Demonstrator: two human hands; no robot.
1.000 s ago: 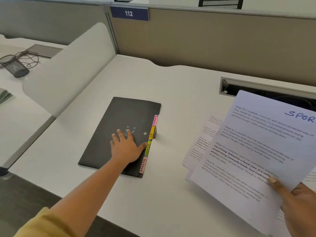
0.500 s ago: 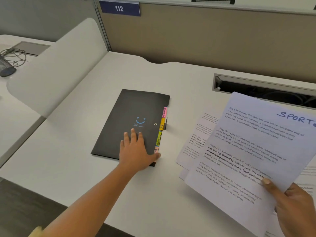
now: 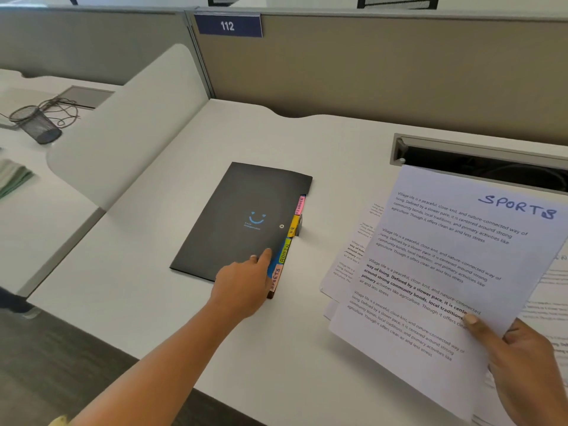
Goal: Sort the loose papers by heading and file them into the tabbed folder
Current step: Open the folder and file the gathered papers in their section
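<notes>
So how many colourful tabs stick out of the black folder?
5, down the right edge of the folder: pink tab farthest, then yellow tab, green tab, blue tab, peach tab nearest, by the left hand. Others may hide under it.

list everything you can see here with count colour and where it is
folder: 1, black, lying mid-desk
tabs: 4, pink, yellow, green, peach, along folder's right edge
sheet: 1, white, headed SPORTS, held above desk's right side
loose papers: several, white, on desk beneath sheet
desk: 1, white, in front of partition
number sign: 1, blue, on partition, reads 112
mesh cup: 1, black, neighbouring desk, far left
left hand: 1, grips folder's edge by lowest tab
right hand: 1, pinches sheet's lower corner
</notes>
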